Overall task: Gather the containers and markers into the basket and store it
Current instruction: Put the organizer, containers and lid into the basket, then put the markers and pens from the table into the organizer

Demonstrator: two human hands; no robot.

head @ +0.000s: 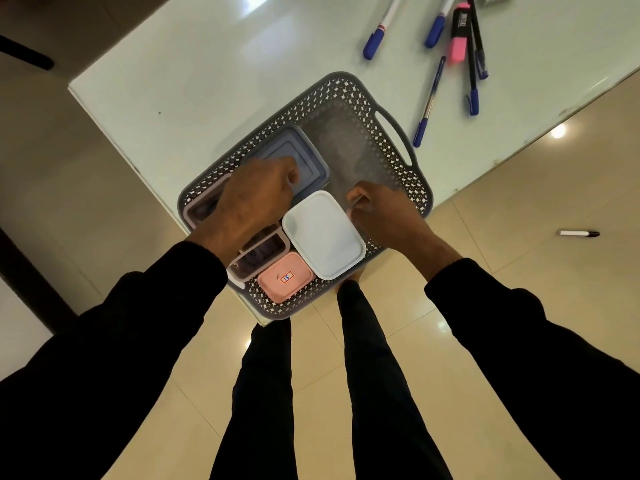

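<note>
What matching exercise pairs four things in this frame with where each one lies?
Things:
1. white-lidded container
2. pink highlighter
3. pink-lidded container
4. lone marker

Places:
A. on the floor
B. on the table among the pens
C. in the basket, by the right hand
D. in the basket's near corner

Pairs: 1-C, 2-B, 3-D, 4-A

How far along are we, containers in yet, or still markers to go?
Containers sit in the basket. Both hands are arranging them: left hand on the blue-lidded container, right hand beside the white-lidded container. The markers remain on the table, one on the floor. Storing isn't started.
</note>
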